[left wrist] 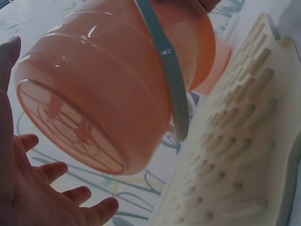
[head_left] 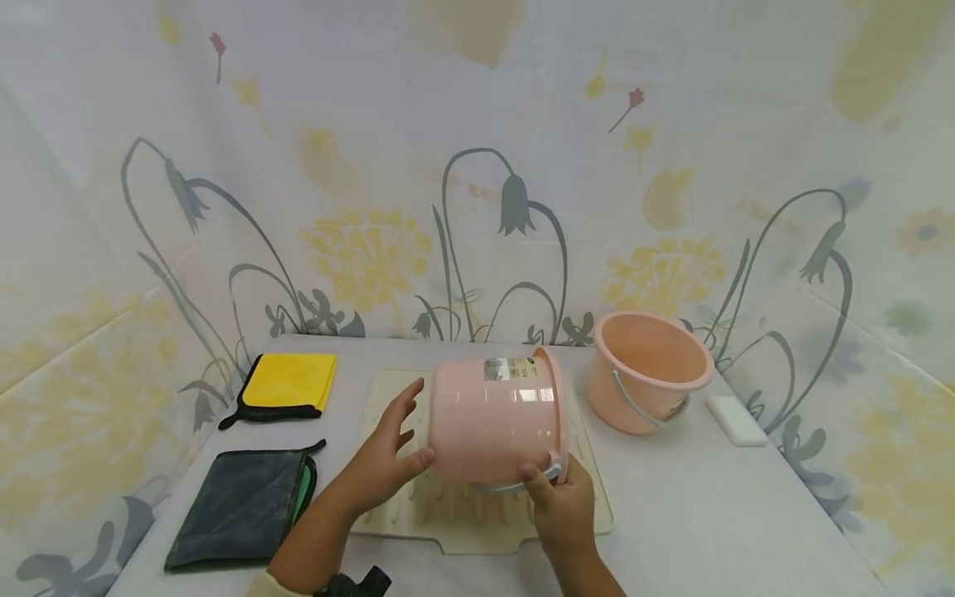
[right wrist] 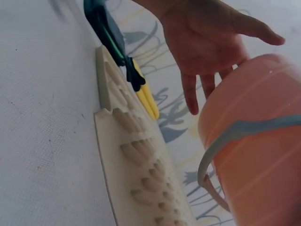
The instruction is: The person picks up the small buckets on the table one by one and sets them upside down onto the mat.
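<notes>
A pink plastic bucket (head_left: 492, 423) is held on its side above a cream ridged drying mat (head_left: 477, 535), its mouth to the right and its base to the left. My right hand (head_left: 565, 510) grips it by the rim, thumb near the joint of the grey-blue handle (head_left: 515, 487). Beside the base, my left hand (head_left: 384, 464) is spread with its fingers extended. The left wrist view shows a gap between those fingers and the bucket's round base (left wrist: 70, 127). The right hand's own fingers lie outside the right wrist view.
Another pink bucket (head_left: 634, 398) stands upright at the back right, with a white block (head_left: 736, 420) beside it. On the left lie a folded yellow cloth (head_left: 289, 381) with black edging and a dark pouch-like item (head_left: 235, 506) with green inside. A flower-printed curtain (head_left: 477, 108) hangs behind the table.
</notes>
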Demonstrator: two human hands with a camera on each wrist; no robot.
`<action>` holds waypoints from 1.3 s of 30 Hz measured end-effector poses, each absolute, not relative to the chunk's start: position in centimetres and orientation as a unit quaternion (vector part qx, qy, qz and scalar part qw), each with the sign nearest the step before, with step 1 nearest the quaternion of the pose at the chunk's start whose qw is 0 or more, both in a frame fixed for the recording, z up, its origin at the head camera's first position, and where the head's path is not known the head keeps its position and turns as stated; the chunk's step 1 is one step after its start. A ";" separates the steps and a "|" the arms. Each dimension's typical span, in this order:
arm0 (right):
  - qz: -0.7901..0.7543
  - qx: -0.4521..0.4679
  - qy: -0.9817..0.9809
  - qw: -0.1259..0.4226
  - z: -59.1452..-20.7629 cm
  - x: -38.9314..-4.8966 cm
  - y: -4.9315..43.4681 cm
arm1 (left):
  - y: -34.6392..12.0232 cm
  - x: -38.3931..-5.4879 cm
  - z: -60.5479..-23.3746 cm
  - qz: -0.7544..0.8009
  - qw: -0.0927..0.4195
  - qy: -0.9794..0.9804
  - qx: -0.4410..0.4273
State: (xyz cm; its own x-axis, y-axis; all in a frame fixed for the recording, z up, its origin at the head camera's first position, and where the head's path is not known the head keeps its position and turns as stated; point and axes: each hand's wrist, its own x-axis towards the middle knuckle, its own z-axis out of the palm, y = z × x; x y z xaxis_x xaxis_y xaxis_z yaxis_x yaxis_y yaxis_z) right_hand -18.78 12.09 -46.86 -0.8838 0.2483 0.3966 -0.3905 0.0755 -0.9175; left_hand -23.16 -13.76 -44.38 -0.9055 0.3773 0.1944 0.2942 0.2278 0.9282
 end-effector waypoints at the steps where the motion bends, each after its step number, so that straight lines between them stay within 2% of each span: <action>1: 0.685 0.056 -0.689 0.231 -46.9 -18.8 12.1 | -13.5 -23.2 -44.3 0.588 0.036 0.778 0.220; 9: 0.698 0.061 -0.684 0.204 -47.0 -18.5 11.7 | -12.2 -24.1 -44.4 0.628 0.068 0.744 0.216; 20: 0.689 0.078 -0.696 0.190 -47.4 -18.2 11.6 | -12.3 -24.8 -45.1 0.667 0.085 0.704 0.229; 28: 0.682 0.082 -0.702 0.188 -47.7 -18.2 11.6 | -12.1 -24.9 -45.8 0.672 0.069 0.702 0.225; 39: 0.641 0.139 -0.721 0.223 -48.6 -18.5 12.0 | -12.2 -24.6 -45.7 0.662 0.035 0.714 0.226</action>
